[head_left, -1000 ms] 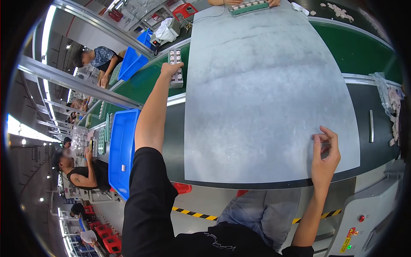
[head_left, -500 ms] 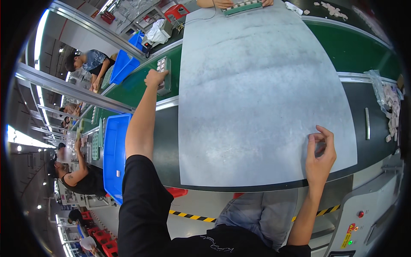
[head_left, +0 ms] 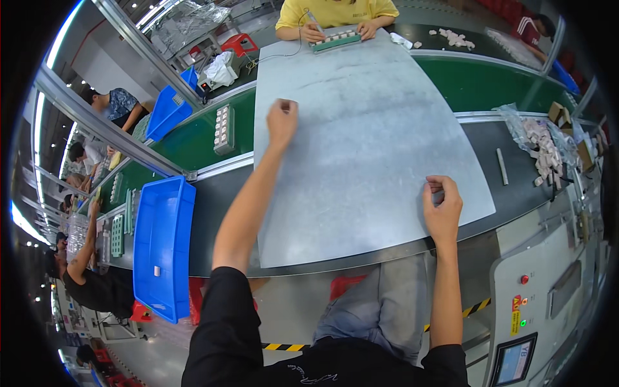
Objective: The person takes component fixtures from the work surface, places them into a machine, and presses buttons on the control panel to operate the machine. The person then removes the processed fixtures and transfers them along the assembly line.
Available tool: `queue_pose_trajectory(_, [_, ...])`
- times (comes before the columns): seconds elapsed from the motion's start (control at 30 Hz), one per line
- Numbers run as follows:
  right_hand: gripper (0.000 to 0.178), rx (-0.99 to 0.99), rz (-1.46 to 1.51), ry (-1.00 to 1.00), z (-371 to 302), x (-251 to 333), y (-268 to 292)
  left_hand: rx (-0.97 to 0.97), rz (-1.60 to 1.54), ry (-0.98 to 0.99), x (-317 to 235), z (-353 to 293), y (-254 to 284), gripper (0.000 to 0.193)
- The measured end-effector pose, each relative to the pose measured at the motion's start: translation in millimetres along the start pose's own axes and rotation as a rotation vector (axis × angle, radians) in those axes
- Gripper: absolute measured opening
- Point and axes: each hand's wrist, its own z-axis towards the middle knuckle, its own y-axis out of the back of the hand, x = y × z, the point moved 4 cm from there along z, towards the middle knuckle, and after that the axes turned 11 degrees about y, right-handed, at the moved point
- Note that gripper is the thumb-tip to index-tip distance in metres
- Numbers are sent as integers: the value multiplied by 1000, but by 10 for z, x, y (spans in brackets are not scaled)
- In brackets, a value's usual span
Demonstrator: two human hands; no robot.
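One grey tray (head_left: 231,131) lies on the belt (head_left: 195,137), left hand's (head_left: 282,124) fingers unclear, right hand's (head_left: 444,209) fingers slightly parted.

Yellow-shirted person (head_left: 342,15) cut off above, left fingers (head_left: 291,109) partly hidden, white pieces (head_left: 225,122) too small to tell

Warning label (head_left: 516,315), lettered screen (head_left: 514,362) on grey machine (head_left: 541,322), 4 o'clock; script (head_left: 311,376) on black T-shirt (head_left: 348,362), 6 o'clock; print (head_left: 362,15) on yellow T-shirt (head_left: 332,16), 12.

Blue bin (head_left: 161,226), green belt (head_left: 477,84), grey sheet (head_left: 361,142) (dark-streaked)
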Motion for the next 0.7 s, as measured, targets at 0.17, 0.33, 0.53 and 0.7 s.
queue_pose_trajectory(0.17, [8,-38,-5,-87,-27,-157,139,327,-568,198,-578,-706,-575,21])
queue_pose_trajectory(0.33, [11,-69,-75,26,-83,-145,72,261,-589,182,-628,-947,-449,19])
queue_pose_trajectory(0.53, [8,-31,-72,-6,-83,-142,72,242,-594,181,-645,-990,-412,20])
queue_pose_trajectory(0.7, [9,-41,-72,-8,-68,-130,85,346,-505,158,-671,-1039,-479,20])
